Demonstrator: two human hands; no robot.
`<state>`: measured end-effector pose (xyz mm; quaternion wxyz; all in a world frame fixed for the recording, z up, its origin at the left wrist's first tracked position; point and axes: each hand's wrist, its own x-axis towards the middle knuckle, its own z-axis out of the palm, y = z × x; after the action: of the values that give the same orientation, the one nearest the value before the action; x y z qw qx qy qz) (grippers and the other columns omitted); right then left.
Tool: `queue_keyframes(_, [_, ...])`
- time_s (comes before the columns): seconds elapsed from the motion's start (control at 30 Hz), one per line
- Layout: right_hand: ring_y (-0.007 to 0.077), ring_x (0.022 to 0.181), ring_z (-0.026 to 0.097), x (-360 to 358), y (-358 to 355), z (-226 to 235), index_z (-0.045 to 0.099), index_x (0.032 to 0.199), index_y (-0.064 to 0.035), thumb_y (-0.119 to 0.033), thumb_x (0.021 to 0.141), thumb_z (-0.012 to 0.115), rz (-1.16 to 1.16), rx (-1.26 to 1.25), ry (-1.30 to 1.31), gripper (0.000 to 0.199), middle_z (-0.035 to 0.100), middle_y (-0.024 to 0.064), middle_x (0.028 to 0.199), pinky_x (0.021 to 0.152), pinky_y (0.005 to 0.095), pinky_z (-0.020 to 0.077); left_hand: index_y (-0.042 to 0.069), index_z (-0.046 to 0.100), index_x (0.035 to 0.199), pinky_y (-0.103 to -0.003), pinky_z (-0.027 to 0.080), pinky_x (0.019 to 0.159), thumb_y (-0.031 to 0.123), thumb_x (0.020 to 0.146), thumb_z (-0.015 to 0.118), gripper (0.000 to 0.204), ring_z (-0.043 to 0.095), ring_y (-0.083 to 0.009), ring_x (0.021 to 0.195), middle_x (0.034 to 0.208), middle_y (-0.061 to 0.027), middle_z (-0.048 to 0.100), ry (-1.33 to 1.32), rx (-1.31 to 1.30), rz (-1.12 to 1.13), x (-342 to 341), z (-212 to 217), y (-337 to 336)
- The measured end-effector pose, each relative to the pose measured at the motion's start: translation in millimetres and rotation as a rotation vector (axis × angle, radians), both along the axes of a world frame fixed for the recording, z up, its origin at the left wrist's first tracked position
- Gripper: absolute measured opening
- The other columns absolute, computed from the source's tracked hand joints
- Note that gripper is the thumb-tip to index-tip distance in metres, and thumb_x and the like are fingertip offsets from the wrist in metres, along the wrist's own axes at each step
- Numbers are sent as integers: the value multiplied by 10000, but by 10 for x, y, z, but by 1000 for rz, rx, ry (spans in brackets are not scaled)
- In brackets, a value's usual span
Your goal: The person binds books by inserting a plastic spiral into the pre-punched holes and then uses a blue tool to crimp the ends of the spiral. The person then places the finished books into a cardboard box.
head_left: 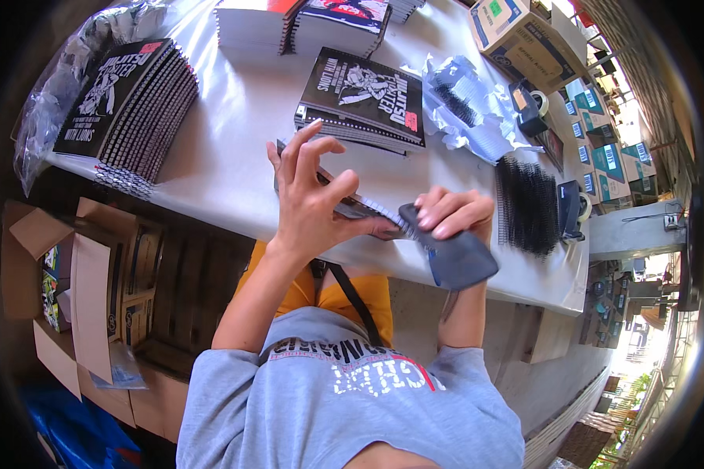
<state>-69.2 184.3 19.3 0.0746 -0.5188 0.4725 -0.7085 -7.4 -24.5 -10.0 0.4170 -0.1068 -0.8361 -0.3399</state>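
My left hand [309, 195] pinches a thin spiral-bound book [358, 207], tilted on edge at the front of the table. Its other fingers are raised and curled above the book. My right hand [457, 213] is wrapped round a dark, wide-handled hand tool [463, 263] with a bit of blue on it. The tool's narrow end meets the bound edge of the book near my left thumb; its exact kind is unclear from motion blur. Just beyond my hands lies a short stack of black-covered spiral books [360, 90].
A taller stack of spiral books [125, 102] stands at left beside clear plastic wrap [43, 94]. Black plastic binding coils [527, 207] lie at right, near crumpled paper [477, 98] and tape dispensers [572, 209]. Open cardboard boxes [94, 297] sit below at left.
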Motion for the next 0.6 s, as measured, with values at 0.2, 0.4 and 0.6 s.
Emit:
queue_keyframes(0.2, [239, 760, 637, 78, -32, -38, 701, 802, -37, -55, 725, 652, -74, -158, -156, 93, 672, 147, 779, 740, 345, 489, 122, 485, 608, -575, 206, 917, 587, 446, 756, 562, 367, -345, 1198, 1067, -72, 467, 42, -7, -20, -50, 19, -9])
queue_keyframes(0.4, [211, 782, 652, -117, -46, -95, 699, 855, -2, 102, 692, 551, -174, 11, -157, 244, 675, 153, 852, 734, 289, 507, 114, 505, 624, -485, 271, 887, 555, 416, 773, 557, 410, -325, 1129, 1095, -87, 474, 34, -20, -68, -50, 67, -58])
queue_keyframes(0.6, [237, 784, 657, -55, -186, 97, 704, 841, -11, 113, 666, 570, -483, 394, -141, 253, 676, 149, 852, 742, 300, 511, 89, 529, 658, -421, 332, 867, 514, 400, 797, 565, 397, -324, 1082, 1192, -139, 408, -39, 38, -65, -68, 73, -181])
